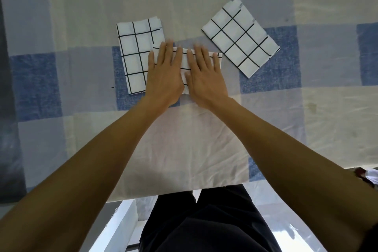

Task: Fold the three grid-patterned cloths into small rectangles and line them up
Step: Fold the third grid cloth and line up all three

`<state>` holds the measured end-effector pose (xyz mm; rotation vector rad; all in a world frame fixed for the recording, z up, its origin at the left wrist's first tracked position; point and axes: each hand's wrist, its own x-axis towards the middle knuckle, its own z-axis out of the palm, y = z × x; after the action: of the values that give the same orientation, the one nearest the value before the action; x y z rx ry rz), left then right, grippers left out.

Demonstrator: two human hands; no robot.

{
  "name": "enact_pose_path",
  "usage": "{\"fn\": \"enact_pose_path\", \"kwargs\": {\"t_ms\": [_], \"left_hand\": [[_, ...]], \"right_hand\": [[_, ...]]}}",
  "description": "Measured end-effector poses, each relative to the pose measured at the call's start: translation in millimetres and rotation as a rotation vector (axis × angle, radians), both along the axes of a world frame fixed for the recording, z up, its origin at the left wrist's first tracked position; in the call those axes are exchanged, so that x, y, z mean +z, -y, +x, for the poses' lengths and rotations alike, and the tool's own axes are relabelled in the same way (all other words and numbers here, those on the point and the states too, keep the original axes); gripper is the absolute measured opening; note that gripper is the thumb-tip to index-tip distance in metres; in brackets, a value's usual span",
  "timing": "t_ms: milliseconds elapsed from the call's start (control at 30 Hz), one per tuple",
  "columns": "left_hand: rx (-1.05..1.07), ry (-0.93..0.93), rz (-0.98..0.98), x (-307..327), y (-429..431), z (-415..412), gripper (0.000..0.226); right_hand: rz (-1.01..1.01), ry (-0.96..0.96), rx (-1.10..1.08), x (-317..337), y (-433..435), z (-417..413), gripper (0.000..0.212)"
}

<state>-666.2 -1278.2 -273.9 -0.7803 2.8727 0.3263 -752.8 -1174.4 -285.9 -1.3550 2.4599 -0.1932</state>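
Observation:
Three white cloths with black grid lines lie on a checked bedsheet. The left cloth (135,51) is a folded rectangle, upright in the view. The right cloth (240,36) is a folded rectangle turned at a slant, apart from the others. The middle cloth (185,61) is folded small and overlaps the left cloth's right edge. My left hand (164,75) and my right hand (204,76) lie side by side on the middle cloth, fingers straight, pressing it flat and hiding most of it.
The blue, grey and cream checked bedsheet (81,71) covers the whole surface. Its near edge (180,192) runs just in front of my dark trousers (204,223). A small dark and white object (366,176) shows at the right edge.

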Motion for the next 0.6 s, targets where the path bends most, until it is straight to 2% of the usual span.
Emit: {"fn": "enact_pose_path", "kwargs": {"t_ms": [400,600], "left_hand": [[0.073,-0.028,0.006,-20.1,13.3,23.4,0.067],[0.074,0.028,-0.04,-22.2,12.9,22.6,0.072]], "right_hand": [[0.073,-0.085,-0.052,10.9,-19.2,-9.3,0.062],[-0.047,0.153,0.015,16.4,40.3,15.3,0.067]]}}
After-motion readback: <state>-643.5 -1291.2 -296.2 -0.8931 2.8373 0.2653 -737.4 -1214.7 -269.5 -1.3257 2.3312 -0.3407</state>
